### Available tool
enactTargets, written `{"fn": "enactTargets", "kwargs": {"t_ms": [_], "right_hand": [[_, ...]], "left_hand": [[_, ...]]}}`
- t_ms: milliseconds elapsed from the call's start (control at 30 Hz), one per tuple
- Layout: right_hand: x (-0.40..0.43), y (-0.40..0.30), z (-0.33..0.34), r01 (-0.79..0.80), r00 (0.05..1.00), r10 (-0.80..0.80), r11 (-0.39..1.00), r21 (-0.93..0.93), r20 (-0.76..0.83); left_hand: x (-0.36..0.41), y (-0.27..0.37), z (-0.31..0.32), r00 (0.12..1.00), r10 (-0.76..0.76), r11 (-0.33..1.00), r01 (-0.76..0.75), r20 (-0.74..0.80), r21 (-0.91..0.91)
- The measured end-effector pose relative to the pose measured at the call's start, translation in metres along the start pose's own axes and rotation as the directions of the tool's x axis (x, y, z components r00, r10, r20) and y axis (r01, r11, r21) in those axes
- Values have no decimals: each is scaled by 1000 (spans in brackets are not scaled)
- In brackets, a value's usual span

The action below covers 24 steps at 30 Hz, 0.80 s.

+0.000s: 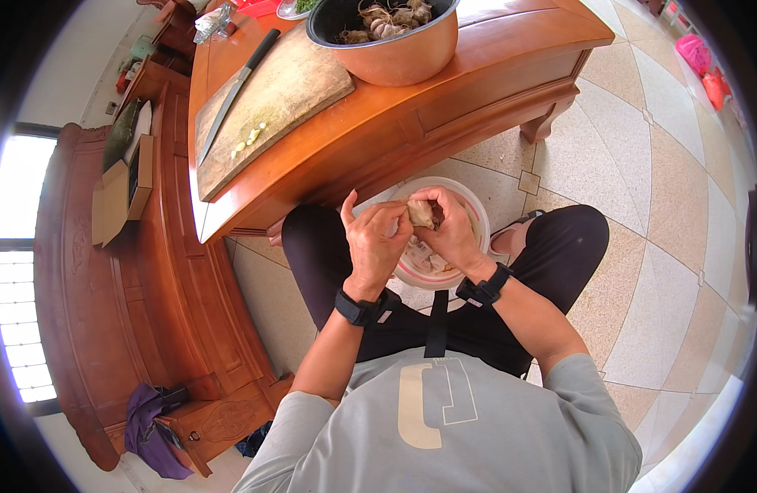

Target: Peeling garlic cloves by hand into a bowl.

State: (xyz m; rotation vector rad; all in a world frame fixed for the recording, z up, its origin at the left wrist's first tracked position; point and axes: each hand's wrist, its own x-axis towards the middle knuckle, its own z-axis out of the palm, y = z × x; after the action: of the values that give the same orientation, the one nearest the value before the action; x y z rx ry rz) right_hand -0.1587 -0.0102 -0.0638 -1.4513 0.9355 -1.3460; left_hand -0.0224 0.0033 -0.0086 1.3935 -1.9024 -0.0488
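Between my two hands is a pale garlic bulb (420, 214), held over a white plastic bin (479, 203) on the floor between my knees. My right hand (450, 228) wraps its thumb and fingers around the bulb's right side. From the left, my left hand (378, 237) pinches at the bulb with thumb and forefinger, its little finger raised. Scraps and printed paper (422, 256) lie inside the bin. Up on the wooden table, several peeled garlic cloves (249, 140) rest on a cutting board (286, 92) beside a black-handled kitchen knife (239, 86).
A round pot (397, 58) of unpeeled garlic bulbs (390, 21) stands by the board on the table (501, 55). Behind it is a plate of chopped greens (303, 6). A carved wooden bench (150, 296) with an open cardboard box (122, 194) is at left.
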Motion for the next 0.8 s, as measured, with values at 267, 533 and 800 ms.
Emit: {"fn": "enactTargets", "kwargs": {"t_ms": [267, 533, 800], "right_hand": [[-1, 9, 2, -19, 1000, 20, 997, 68, -10], [0, 4, 2, -69, 997, 72, 986, 152, -16], [2, 1, -2, -82, 995, 89, 983, 166, -37]], "left_hand": [[-1, 2, -1, 999, -34, 999, 34, -12, -43], [-1, 3, -3, 998, -57, 996, 57, 6, -72], [1, 7, -8, 999, -44, 998, 45, 30, -35]]}}
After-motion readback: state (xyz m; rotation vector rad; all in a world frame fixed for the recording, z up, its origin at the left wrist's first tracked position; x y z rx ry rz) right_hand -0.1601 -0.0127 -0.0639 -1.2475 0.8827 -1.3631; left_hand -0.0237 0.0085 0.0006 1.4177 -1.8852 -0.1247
